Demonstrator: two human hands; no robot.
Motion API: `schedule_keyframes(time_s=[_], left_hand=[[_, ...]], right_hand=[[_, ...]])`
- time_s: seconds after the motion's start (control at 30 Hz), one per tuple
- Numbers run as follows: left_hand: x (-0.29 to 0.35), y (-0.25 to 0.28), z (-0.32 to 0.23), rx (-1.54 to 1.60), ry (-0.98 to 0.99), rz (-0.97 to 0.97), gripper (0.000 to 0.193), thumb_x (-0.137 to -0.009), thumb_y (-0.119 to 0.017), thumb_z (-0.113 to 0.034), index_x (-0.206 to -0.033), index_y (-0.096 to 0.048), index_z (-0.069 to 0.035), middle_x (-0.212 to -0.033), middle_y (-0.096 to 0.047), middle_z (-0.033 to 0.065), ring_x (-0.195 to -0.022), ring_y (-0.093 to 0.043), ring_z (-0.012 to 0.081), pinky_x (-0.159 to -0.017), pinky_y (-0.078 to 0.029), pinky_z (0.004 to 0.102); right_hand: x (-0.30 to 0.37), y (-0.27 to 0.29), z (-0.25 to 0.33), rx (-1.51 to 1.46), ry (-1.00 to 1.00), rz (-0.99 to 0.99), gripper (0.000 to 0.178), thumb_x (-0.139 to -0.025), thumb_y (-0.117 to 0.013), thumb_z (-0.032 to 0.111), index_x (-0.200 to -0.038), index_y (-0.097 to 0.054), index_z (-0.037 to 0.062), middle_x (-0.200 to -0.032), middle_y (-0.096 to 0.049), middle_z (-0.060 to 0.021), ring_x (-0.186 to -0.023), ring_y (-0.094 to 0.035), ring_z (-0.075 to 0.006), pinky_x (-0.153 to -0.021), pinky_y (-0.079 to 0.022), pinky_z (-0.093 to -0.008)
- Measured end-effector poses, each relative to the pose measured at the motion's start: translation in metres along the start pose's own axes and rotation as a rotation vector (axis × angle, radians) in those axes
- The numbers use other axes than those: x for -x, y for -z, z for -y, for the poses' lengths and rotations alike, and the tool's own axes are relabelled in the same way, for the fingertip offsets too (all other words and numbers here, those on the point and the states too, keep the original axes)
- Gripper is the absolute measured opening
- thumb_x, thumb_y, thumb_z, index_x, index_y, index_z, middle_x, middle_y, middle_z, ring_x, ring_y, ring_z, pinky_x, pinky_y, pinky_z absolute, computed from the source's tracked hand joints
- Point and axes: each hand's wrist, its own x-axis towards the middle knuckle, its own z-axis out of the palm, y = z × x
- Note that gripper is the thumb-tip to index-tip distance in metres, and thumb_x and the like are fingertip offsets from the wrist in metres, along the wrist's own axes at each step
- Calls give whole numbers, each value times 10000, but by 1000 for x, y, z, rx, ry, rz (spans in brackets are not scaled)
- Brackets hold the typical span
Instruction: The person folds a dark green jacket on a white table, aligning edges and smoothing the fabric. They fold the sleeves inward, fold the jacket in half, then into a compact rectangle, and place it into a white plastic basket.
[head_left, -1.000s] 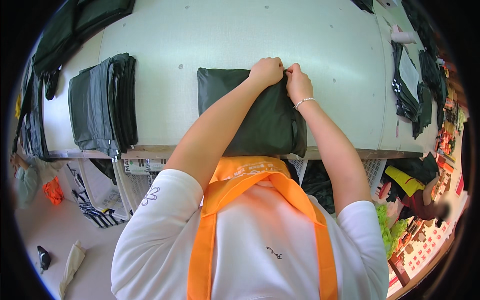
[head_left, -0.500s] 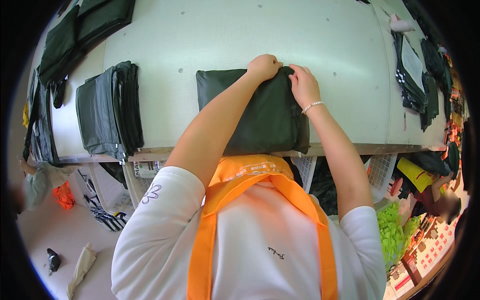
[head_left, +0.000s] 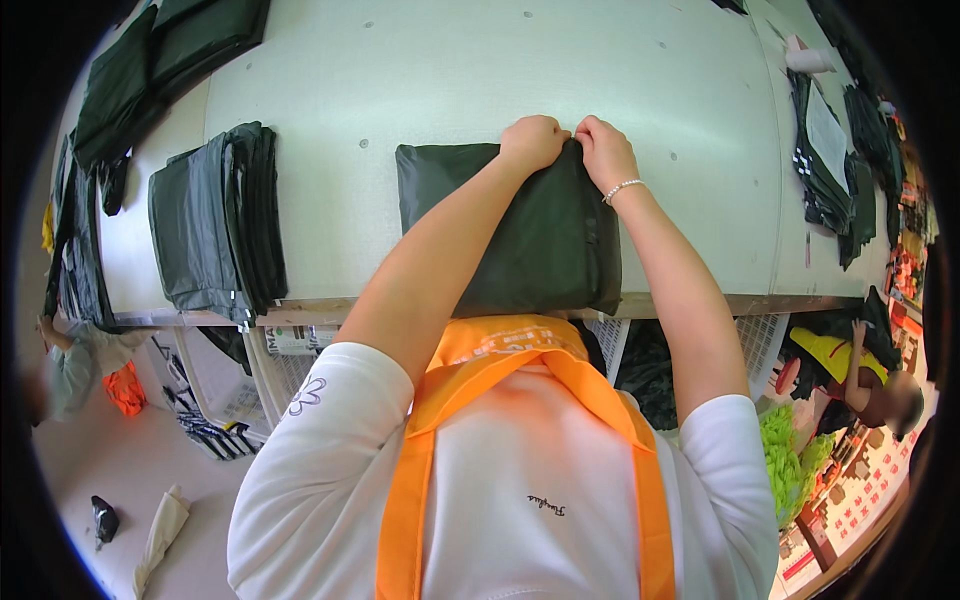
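Note:
A folded piece of dark green-black, slightly shiny cloth (head_left: 545, 240) lies at the table's near edge, right in front of me. At its far edge, toward the right corner, my left hand (head_left: 535, 142) is closed, reaching across the cloth. My right hand (head_left: 606, 155), with a beaded bracelet at the wrist, pinches the same far edge just beside it. The fingertips of both hands almost meet there. What exactly sits between the left fingers is partly hidden by that hand's back.
On the pale table (head_left: 340, 220), a stack of folded dark cloth (head_left: 215, 220) stands to the left, with further dark bundles (head_left: 120, 95) beyond. Dark pieces under a white sheet (head_left: 825, 130) lie right. White baskets (head_left: 215, 370) are below. A person (head_left: 870, 390) is at right.
My right fingers have drawn together from a looser spread into a pinch, closer to the left hand. The left hand has shifted slightly right. The cloth stays nearly in place.

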Motion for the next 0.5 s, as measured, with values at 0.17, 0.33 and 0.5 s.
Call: schedule_keyframes(time_s=[0.17,0.33,0.5], left_hand=[[3,1,-3,10,6,5,340,-879,-503,-364,-975,-679,-91,-987,-665,108,-950,-611,286,-807,-479,407],[1,0,-2,-20,4,-23,357,-881,-519,-378,-969,-677,-70,-1002,-662,132,-970,-608,310,-826,-482,421],[-1,-5,0,-40,-12,-36,370,-885,-511,-384,-982,-671,-64,-1011,-657,136,-973,-599,322,-828,-475,429]], right_hand=[[6,11,-4,-95,118,73,43,-876,-523,92,-857,-537,56,-881,-592,-120,-800,-572,-330,-692,-468,-402],[66,42,8,-54,317,138,22,-869,-503,57,-888,-514,62,-861,-535,-126,-786,-552,-352,-665,-459,-417],[157,56,17,4,359,180,104,-800,-496,-8,-889,-499,47,-866,-515,-122,-750,-556,-353,-621,-473,-416]])
